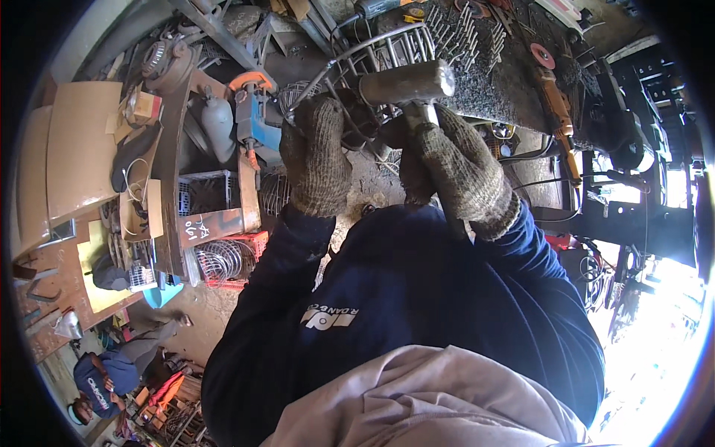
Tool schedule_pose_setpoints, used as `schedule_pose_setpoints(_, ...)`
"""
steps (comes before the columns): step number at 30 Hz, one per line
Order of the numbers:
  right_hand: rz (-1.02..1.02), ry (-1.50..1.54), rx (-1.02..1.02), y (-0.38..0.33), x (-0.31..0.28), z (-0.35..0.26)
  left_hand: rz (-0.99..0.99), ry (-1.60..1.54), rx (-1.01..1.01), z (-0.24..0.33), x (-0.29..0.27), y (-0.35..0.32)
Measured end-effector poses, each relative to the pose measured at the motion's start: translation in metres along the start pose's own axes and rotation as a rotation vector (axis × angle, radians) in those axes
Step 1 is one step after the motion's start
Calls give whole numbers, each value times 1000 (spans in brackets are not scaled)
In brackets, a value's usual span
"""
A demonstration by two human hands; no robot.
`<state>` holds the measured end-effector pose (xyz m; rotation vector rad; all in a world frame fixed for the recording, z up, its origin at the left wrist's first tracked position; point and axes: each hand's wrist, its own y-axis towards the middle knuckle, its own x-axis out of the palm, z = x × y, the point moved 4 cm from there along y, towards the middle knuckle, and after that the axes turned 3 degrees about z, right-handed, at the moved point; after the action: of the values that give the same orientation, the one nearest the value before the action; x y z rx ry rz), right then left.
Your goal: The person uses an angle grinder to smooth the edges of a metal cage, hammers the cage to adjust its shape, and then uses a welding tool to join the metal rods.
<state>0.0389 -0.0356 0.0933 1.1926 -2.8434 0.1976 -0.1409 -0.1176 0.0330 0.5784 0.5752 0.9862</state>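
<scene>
Knitted, soiled work gloves cover both hands. My right hand (462, 167) is closed round the handle of a hammer. The hammer's thick metal head (402, 84) lies crosswise above that hand, at the edge of the workbench (514, 100). My left hand (320, 153) is closed on a frame of welded metal rods (381, 42) with several parallel bars. The frame reaches from the left glove up over the bench edge, and the hammer head hides part of it. The left fingertips are partly out of sight behind the glove.
Several short metal rods (465, 37) lie on the dark bench. An orange angle grinder (555, 100) with a pink disc lies at right, its cord trailing. On the left are a blue and orange tool (257, 119) and a red crate (257, 242) of wire rings. Another person (112, 376) is far lower left.
</scene>
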Motion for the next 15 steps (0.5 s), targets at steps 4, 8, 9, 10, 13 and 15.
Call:
schedule_pose_setpoints(4,-148,77,-50,-5,-12,-20,-79,-145,-152,23,-1,4)
schedule_pose_setpoints(8,30,297,-339,-17,-17,-34,-59,-615,-530,24,7,6)
schedule_pose_setpoints(9,-42,191,-180,-15,-14,-30,-78,-614,-514,27,8,7)
schedule_pose_setpoints(10,-113,86,-22,-12,-13,-28,-97,-614,-498,28,9,8)
schedule_pose_setpoints(13,-149,-111,-67,-17,-15,-28,-26,-565,-346,19,3,24)
schedule_pose_setpoints(15,-98,212,7,-22,-21,-26,6,-812,-563,27,7,17)
